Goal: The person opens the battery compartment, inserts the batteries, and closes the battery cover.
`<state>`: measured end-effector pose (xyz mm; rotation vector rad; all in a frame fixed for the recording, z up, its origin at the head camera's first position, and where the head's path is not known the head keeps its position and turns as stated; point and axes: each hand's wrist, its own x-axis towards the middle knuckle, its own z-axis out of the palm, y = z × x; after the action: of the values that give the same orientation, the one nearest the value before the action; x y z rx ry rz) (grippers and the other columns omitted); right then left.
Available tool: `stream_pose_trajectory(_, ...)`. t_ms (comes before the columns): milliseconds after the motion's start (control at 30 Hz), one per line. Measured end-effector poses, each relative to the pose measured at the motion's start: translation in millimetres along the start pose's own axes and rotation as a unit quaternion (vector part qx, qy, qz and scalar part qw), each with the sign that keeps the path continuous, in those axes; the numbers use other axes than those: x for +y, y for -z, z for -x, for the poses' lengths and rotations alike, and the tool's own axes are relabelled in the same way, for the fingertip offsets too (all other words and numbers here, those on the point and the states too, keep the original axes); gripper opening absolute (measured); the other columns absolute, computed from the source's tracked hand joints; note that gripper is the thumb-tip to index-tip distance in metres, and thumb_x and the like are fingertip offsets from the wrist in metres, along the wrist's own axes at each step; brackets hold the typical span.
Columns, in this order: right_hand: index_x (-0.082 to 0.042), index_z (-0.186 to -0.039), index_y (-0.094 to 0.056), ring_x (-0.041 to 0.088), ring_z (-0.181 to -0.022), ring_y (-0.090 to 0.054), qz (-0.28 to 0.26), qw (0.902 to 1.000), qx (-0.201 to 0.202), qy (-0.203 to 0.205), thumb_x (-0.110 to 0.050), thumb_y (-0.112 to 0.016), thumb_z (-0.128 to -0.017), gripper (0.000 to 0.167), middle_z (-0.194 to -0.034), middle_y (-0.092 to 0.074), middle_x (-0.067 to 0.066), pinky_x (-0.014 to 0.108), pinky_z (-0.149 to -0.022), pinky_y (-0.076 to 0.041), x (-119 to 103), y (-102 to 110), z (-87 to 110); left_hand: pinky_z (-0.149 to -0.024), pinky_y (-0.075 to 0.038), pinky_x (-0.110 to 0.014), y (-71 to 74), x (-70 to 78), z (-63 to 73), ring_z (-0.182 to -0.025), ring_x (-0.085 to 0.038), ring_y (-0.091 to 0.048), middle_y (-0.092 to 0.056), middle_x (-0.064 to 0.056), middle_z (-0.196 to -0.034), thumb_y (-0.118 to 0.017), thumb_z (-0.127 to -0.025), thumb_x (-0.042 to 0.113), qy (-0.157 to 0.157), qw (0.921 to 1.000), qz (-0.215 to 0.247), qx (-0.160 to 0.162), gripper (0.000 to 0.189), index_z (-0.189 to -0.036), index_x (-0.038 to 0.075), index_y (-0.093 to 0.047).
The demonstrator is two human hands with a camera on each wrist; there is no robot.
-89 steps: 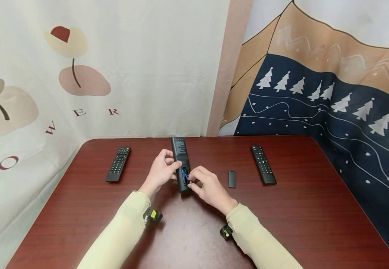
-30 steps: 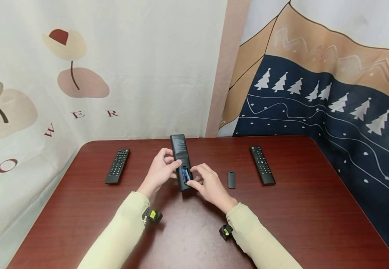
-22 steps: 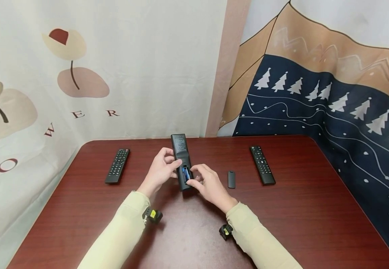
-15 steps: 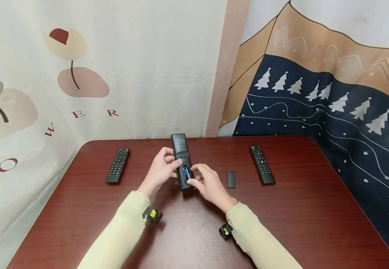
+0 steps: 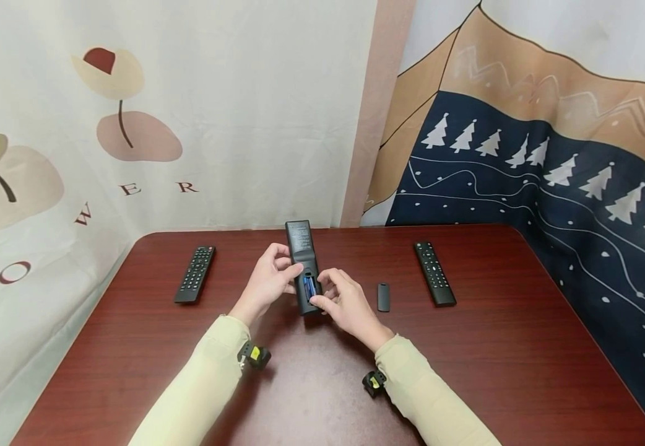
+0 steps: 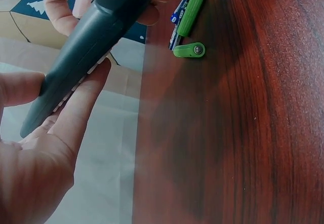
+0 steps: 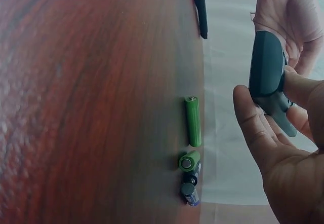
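Between both hands a black remote control (image 5: 301, 248) is held above the table, its back turned up and its far end raised. Its uncovered battery compartment shows blue batteries (image 5: 309, 287) lying lengthwise. My left hand (image 5: 267, 282) grips the left side, thumb on the back, fingers underneath in the left wrist view. At the lower right edge my right hand (image 5: 350, 306) holds the remote between thumb and fingers; the right wrist view shows the fingers wrapping that end of the remote (image 7: 267, 64). A small dark battery cover (image 5: 383, 297) lies on the table right of my right hand.
One black remote (image 5: 195, 275) lies on the left of the table (image 5: 311, 396), another (image 5: 435, 274) on the right. In the left wrist view, loose green batteries (image 6: 192, 13) and blue batteries (image 6: 179, 16) lie on the table; the head view hides them. Curtains hang behind.
Three seconds ago my right fingers were at a blue battery in the compartment; now they hold the remote's edge and the batteries show more plainly. The remote has shifted slightly up and right.
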<state>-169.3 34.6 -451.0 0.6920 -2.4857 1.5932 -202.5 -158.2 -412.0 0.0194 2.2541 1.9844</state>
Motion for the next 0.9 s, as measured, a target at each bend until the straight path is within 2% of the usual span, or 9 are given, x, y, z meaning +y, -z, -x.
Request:
stream_pose_trajectory(433, -0.006, -0.111, -0.057, 0.017, -0.074, -0.064, -0.047, 0.9978, -0.006, -0.045, 0.003, -0.077, -0.089, 0.031, -0.104, -0.058, 0.012, 0.026, -0.058, -0.059, -0.8, -1.0, -2.8, -0.062, -0.062, -0.036, -1.4, -0.2, 0.3, -0.077, -0.022, -0.072, -0.071, -0.026, -0.115, -0.063, -0.100, 0.002, -0.002, 1.0000, -0.003, -0.004, 0.032, -0.126, 0.003, -0.045)
stream_pose_trajectory(900, -0.008, -0.109, -0.057, 0.018, -0.076, -0.060, -0.031, 0.9974, 0.004, -0.065, 0.002, -0.076, -0.090, 0.028, -0.102, -0.057, 0.010, 0.024, -0.058, -0.059, 0.0, -2.9, -3.5, -0.062, -0.062, -0.036, -2.1, -0.9, 0.7, -0.076, -0.022, -0.072, -0.070, -0.027, -0.118, -0.062, -0.100, 0.001, -0.003, 1.0000, 0.002, -0.003, 0.032, -0.126, 0.002, -0.044)
